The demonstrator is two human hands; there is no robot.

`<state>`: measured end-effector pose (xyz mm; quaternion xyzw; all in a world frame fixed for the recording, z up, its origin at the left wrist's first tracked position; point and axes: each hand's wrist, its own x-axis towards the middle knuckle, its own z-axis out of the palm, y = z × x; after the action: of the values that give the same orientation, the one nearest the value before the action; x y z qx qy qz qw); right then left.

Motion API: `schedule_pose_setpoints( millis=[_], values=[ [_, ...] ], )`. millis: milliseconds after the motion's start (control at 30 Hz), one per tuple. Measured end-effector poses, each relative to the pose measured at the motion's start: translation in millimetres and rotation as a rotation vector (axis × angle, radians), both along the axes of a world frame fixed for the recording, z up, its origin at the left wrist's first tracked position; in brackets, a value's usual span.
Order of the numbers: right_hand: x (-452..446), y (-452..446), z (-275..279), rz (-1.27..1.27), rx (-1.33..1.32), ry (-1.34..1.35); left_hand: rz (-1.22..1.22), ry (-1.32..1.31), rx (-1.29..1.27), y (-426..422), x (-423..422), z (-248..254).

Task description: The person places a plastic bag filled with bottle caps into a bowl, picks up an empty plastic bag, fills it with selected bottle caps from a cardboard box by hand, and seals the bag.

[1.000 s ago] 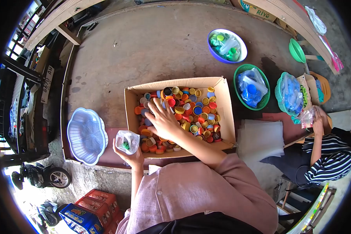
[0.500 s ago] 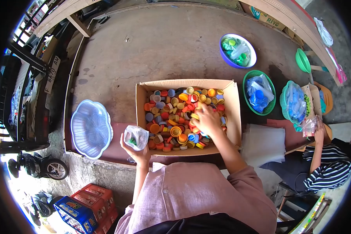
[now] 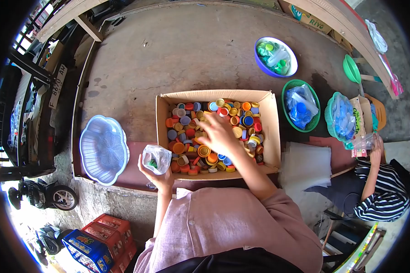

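My left hand (image 3: 161,179) holds a clear plastic bag (image 3: 156,159) upright, with something green at its bottom, just left of the cardboard box (image 3: 264,109). Inside the box lie many bottle caps (image 3: 178,148) in red, orange, yellow, blue and other colours. My right hand (image 3: 217,133) is over the middle of the caps, fingers spread, palm down. Nothing shows between its fingers, and the fingertips are near or on the caps.
An empty pale blue basket (image 3: 104,150) stands at the left. To the right are a purple bowl (image 3: 276,57), a green basket (image 3: 301,105), a teal basket (image 3: 341,116) and clear sheets (image 3: 306,166). A co-worker in a striped top (image 3: 385,191) handles a bag at the far right.
My right hand has moved left across the caps since half a second ago, and its fingers have spread. My left hand still holds the bag. The co-worker's hand and bag have shifted slightly.
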<state>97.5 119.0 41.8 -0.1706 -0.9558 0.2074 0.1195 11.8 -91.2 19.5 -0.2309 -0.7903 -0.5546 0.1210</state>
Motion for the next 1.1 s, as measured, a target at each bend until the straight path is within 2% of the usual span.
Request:
schedule_pose_setpoints(
  millis=[33, 67, 100, 167, 233, 300, 367, 433, 500, 567, 700, 767, 833, 900, 1000, 1100],
  values=[
    [-10.7, -9.9, -0.9, 0.080, 0.073, -0.080, 0.001, -0.001, 0.011, -0.6, -0.5, -1.5],
    [-19.3, -21.1, 0.2, 0.126, 0.025, -0.265, 0.002, -0.002, 0.023, -0.7, -0.6, -2.7],
    [-22.9, -33.8, -27.7, 0.127, 0.033, -0.246, 0.000, -0.003, 0.022, -0.8, -0.3, -3.3],
    [-20.8, -53.5, -21.0, 0.103, 0.030, -0.419, 0.009, -0.001, 0.031, -0.6, -0.8, -3.9],
    [-16.1, -54.4, -19.3, 0.093, 0.081, -0.445, 0.011, 0.006, 0.029, -0.6, -0.7, -3.0],
    [-4.4, -41.7, -17.6, 0.189, 0.033, -0.482, 0.010, 0.013, 0.028, -0.4, -0.7, -2.0],
    [11.3, -35.9, -7.2, 0.130, 0.106, -0.414, 0.009, 0.013, 0.010, -0.2, -0.7, -1.2],
    [24.4, -24.8, 5.5, 0.074, 0.078, -0.499, 0.012, -0.003, 0.011, -1.4, -1.0, -4.0],
    [40.4, -13.6, 0.0, 0.030, 0.234, -0.440, 0.002, -0.005, 0.033, -0.8, -1.0, -3.6],
    [56.6, 0.3, 2.5, -0.004, 0.218, -0.240, 0.004, -0.009, 0.037, 0.7, 0.1, -1.3],
    [71.2, 18.5, 14.1, -0.168, 0.075, -0.291, -0.008, -0.026, 0.052, 0.9, -0.5, -0.4],
    [79.9, 30.6, 10.6, -0.227, 0.151, -0.243, -0.008, -0.009, 0.034, 0.3, -1.1, -1.4],
    [83.6, 36.8, 13.0, -0.362, 0.167, -0.365, -0.006, -0.006, 0.036, 0.0, -1.4, -2.2],
    [80.7, 42.7, 10.2, -0.397, 0.237, -0.343, -0.005, -0.005, 0.039, 0.7, -1.1, -2.5],
    [60.0, 33.4, 20.2, -0.312, 0.186, -0.202, -0.003, -0.012, 0.056, 1.0, -1.4, -3.7],
    [31.3, 13.4, 5.4, -0.025, 0.112, 0.006, 0.014, 0.005, 0.047, -0.2, -2.4, -7.6]
  ],
)
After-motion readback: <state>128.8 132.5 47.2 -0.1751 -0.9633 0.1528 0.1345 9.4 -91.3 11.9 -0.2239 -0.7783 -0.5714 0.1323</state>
